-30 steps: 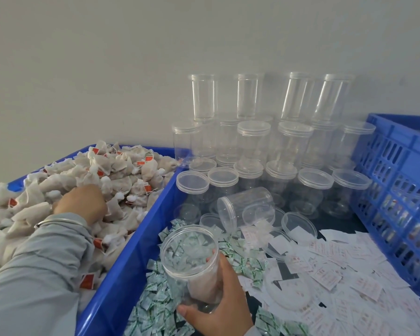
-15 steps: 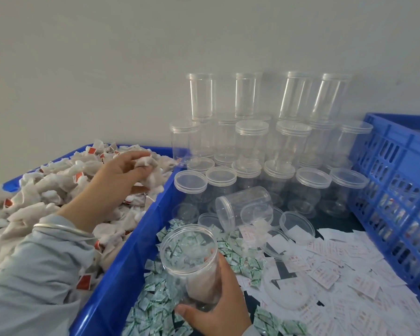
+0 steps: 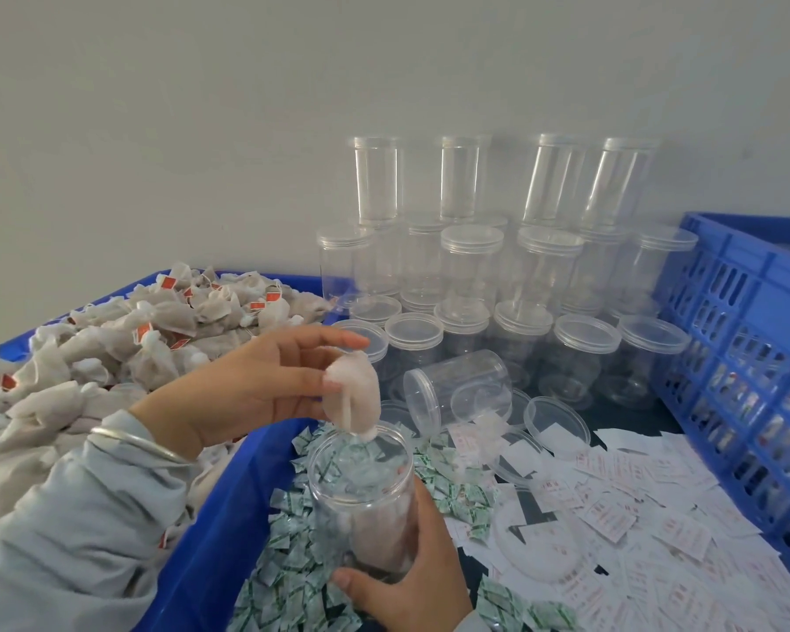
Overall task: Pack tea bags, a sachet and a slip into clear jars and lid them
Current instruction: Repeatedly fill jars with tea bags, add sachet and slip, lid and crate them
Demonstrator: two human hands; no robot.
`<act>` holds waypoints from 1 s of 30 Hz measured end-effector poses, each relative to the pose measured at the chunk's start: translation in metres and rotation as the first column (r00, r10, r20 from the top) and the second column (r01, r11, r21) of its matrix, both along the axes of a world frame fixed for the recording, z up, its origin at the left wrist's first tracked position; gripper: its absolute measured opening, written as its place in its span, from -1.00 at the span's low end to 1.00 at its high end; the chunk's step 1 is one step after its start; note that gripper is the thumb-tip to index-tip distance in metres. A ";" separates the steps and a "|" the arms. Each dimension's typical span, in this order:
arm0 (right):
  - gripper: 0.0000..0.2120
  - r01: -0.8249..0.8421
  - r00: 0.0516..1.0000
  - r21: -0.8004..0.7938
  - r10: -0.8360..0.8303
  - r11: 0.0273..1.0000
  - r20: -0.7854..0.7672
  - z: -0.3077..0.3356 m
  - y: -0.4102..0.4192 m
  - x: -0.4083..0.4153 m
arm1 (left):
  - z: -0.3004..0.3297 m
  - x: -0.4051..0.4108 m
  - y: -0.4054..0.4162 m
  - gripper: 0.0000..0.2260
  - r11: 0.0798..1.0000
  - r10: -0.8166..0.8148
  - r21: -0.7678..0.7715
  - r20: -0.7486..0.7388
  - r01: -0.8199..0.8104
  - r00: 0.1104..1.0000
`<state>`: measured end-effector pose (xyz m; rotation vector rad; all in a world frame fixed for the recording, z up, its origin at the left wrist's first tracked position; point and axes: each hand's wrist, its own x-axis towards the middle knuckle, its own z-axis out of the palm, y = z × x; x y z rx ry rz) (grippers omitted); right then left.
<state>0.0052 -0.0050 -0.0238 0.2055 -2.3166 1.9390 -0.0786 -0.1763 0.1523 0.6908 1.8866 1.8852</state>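
Left hand (image 3: 265, 385) pinches a tea bag (image 3: 354, 394) just over the jar (image 3: 361, 494) mouth; right hand (image 3: 411, 581) grips the jar. Center it, release low, keep jar upright.

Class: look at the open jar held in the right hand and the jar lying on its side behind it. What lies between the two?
In the head view, green-and-white sachets lie between the held jar and the tipped jar.
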 end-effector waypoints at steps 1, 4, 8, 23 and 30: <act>0.14 0.003 1.000 0.002 -0.003 1.000 0.001 0.000 0.000 0.000 | -0.001 0.000 0.001 -0.67 0.999 -0.004 -0.040 -0.016 0.003 1.000; 0.16 0.020 1.000 0.009 -0.020 1.000 0.009 0.002 0.002 0.001 | -0.003 -0.001 0.002 -0.65 0.996 0.005 -0.090 -0.037 -0.009 0.999; 0.14 0.005 1.000 0.011 -0.005 1.000 0.018 0.006 0.003 0.003 | -0.001 -0.003 -0.002 -0.64 0.994 0.086 -0.070 -0.049 -0.089 0.995; 0.14 -0.008 1.000 -0.025 0.008 1.000 0.022 0.008 0.006 0.006 | -0.025 -0.052 -0.084 -0.38 -0.216 0.425 -0.856 -0.516 -0.470 0.744; 0.14 -0.004 1.000 -0.046 0.005 0.999 0.022 0.007 0.006 0.005 | -0.030 -0.053 -0.083 -0.64 -0.266 0.333 -0.837 -0.545 -0.478 0.770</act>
